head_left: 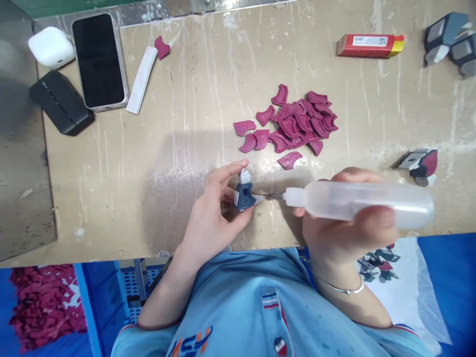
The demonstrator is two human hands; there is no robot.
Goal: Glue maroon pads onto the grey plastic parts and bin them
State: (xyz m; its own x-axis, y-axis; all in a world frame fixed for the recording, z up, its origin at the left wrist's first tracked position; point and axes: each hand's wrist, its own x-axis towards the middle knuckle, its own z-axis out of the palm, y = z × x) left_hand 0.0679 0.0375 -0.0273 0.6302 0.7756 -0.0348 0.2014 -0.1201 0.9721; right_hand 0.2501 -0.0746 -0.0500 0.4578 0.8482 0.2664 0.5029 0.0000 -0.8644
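Observation:
My left hand (217, 210) pinches a small dark blue and white plastic part (244, 196) between thumb and fingers, just above the table's front edge. My right hand (345, 223) is wrapped round a translucent squeeze bottle (368, 202) held on its side. Its thin needle tip points left and reaches the part's right side; whether it touches, I cannot tell. Beyond both hands lies a heap of maroon pieces (303, 121), with a few loose ones around it, one maroon piece (290, 160) being closest to the bottle's tip.
A joined part (424, 166) lies to the right, with dark grey parts (446, 37) behind. A red lighter (370, 45), phone (100, 62), white case (52, 47), black case (62, 103) and white strip (142, 80) lie farther back. Below the table are maroon pieces (44, 302) in a blue bin.

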